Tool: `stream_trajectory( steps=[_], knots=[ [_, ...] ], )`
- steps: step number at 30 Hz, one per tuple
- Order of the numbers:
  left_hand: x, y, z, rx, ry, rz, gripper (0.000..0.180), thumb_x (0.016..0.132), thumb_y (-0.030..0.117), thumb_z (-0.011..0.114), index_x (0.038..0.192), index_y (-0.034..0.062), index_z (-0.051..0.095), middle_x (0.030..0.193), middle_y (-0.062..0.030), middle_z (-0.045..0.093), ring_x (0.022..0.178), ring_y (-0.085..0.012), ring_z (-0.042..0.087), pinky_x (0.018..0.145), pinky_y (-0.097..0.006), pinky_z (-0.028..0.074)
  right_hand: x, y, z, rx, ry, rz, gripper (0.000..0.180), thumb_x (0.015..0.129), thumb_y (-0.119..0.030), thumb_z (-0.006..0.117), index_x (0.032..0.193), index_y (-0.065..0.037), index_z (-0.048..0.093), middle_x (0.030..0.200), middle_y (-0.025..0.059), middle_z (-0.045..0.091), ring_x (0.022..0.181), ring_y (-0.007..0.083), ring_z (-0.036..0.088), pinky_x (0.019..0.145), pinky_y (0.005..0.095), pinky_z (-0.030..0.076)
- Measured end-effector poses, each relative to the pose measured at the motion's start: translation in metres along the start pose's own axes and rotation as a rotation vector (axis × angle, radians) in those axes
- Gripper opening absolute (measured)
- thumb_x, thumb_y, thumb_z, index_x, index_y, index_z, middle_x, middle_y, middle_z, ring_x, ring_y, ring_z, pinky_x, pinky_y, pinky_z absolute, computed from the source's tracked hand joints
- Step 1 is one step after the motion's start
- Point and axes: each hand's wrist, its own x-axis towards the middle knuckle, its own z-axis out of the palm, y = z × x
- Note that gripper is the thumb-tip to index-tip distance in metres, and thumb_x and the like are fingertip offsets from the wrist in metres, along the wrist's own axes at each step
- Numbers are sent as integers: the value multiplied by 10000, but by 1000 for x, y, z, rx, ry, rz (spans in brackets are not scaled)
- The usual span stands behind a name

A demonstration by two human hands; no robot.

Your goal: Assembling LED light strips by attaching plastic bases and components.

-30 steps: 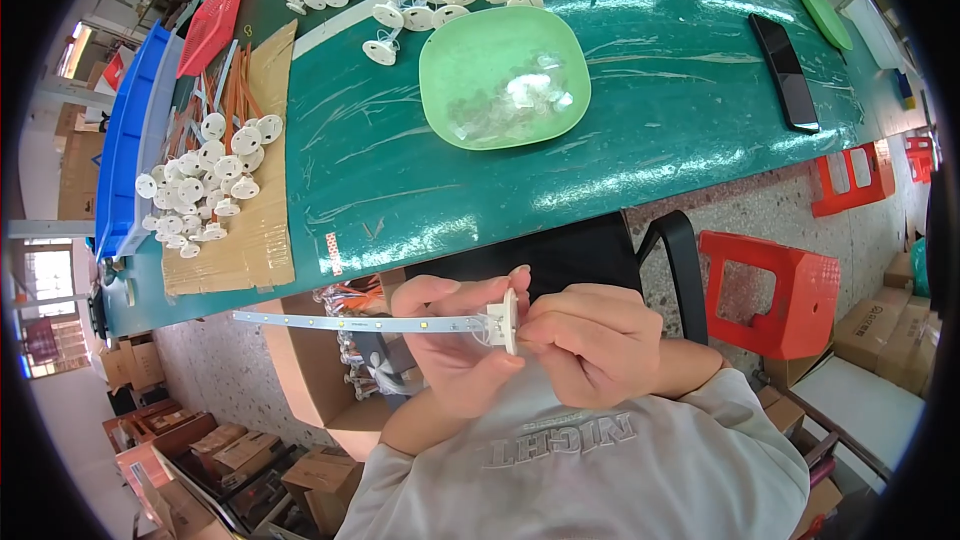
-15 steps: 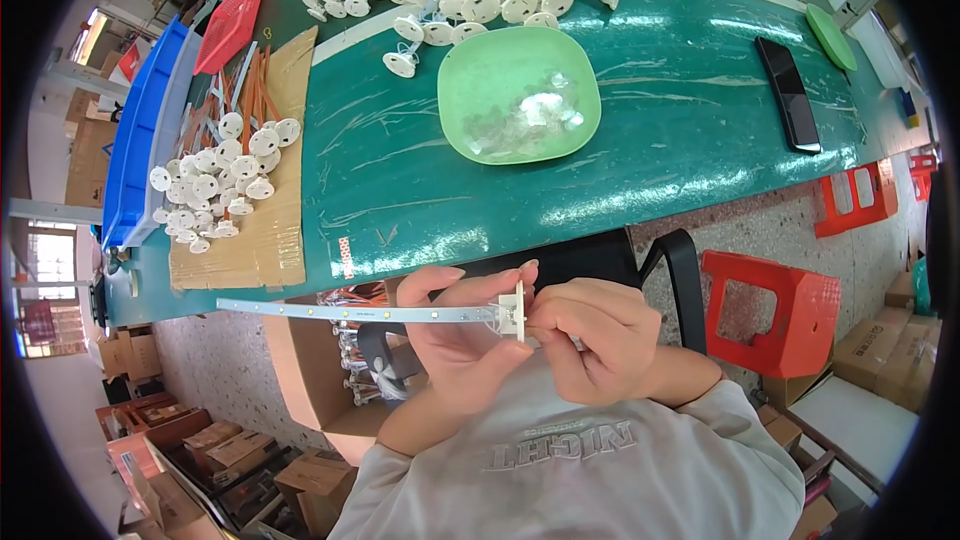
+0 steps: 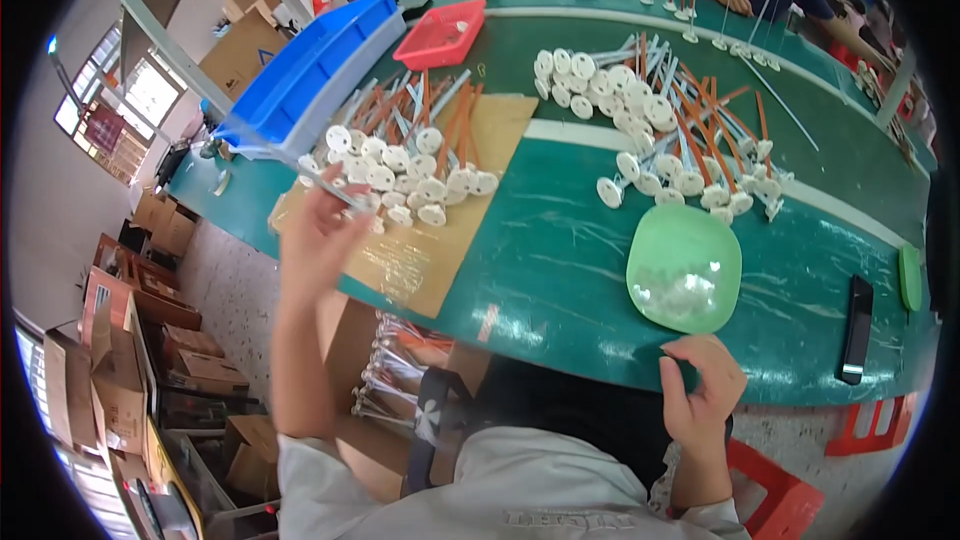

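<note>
Over the cardboard sheet at the left, my left hand has its fingers closed on an LED strip, whose thin bar slants up to the left, blurred by motion. Its white round base cannot be told apart from the pile of white disc-ended strips right beside it. Close to the table's front edge my right hand is empty, thumb and forefinger apart. Just beyond it stands a green bowl with small clear pieces inside.
More white-disc strips lie in a heap behind the bowl. A blue bin and a red basket stand at the back left. A phone lies at the right. Across the table a co-worker's hand is near standing strips.
My left hand has carried the LED strip from in front of my chest to the left pile. My right hand has let go of it and moved right. The view has turned left.
</note>
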Motion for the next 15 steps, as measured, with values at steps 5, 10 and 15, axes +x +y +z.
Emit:
stream_trajectory(
  steps=[5, 10, 15],
  knots=[
    [110, -51, -108, 867, 107, 27, 403, 844, 115, 665, 1194, -73, 593, 990, -172, 711, 864, -210, 690, 770, -322, 531, -8, 13, -27, -197, 18, 119, 101, 742, 76, 640, 823, 19, 618, 772, 127, 645, 695, 258, 614, 658, 316, 473],
    [169, -113, -119, 1017, 60, 120, 279, 853, 160, 622, 1041, -42, 666, 973, -221, 690, 872, -374, 678, 742, -382, 525, -7, 13, -58, -363, 165, 137, 88, 742, 84, 625, 804, 25, 606, 736, 125, 616, 671, 254, 594, 635, 303, 450],
    [133, -113, -89, 824, 222, 165, 312, 926, 145, 560, 1197, -4, 606, 1012, -211, 679, 942, -367, 659, 812, -408, 505, 46, 16, -72, -485, 16, -1, 133, 685, 96, 643, 780, 10, 608, 713, 121, 610, 636, 275, 586, 589, 321, 447]
  ],
)
